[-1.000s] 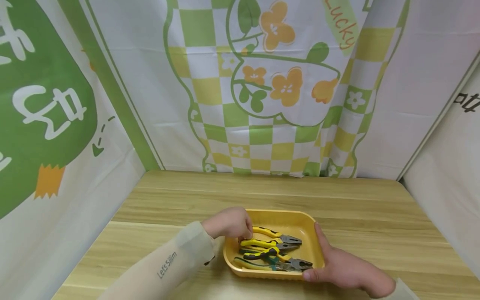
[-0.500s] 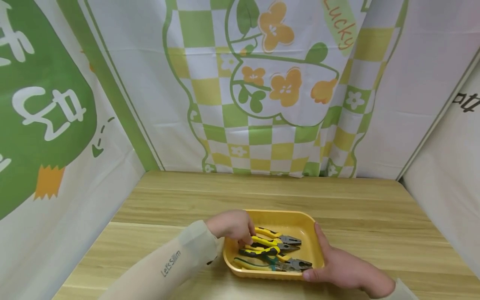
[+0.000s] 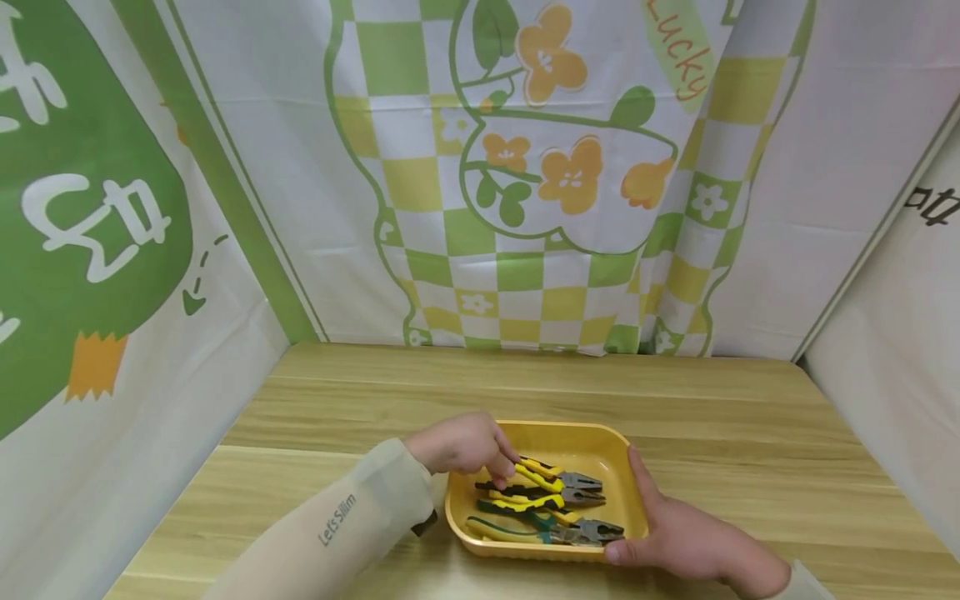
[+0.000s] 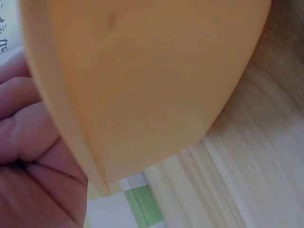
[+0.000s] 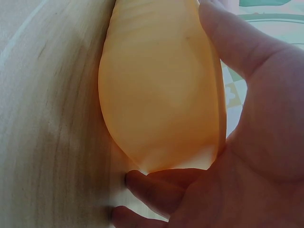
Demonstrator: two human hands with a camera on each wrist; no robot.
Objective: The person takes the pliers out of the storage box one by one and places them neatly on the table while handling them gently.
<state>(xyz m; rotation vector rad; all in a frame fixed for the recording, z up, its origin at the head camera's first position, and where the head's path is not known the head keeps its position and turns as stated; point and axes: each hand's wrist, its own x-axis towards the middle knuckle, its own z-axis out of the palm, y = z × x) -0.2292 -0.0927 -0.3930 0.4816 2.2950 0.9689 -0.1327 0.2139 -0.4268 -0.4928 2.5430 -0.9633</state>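
Note:
In the head view, an orange plastic tray holds several pairs of pliers lying side by side, jaws to the right. My left hand reaches over the tray's left rim and pinches a yellow handle of one pair of pliers. In the left wrist view the tray wall hides those fingertips and the pliers. My right hand grips the tray's front right corner, thumb at the front rim and fingers along the right side. Nearest the front lies a pair with yellow-green handles.
The tray stands on a wood-grain table near its front edge. Behind the table hangs a printed cloth with green and yellow checks. More printed sheets close off the left and right sides.
My left hand has moved from the tray's left end to a pliers handle and pulled it up toward the back, swinging it away from its other handle. The right hand has stayed put.

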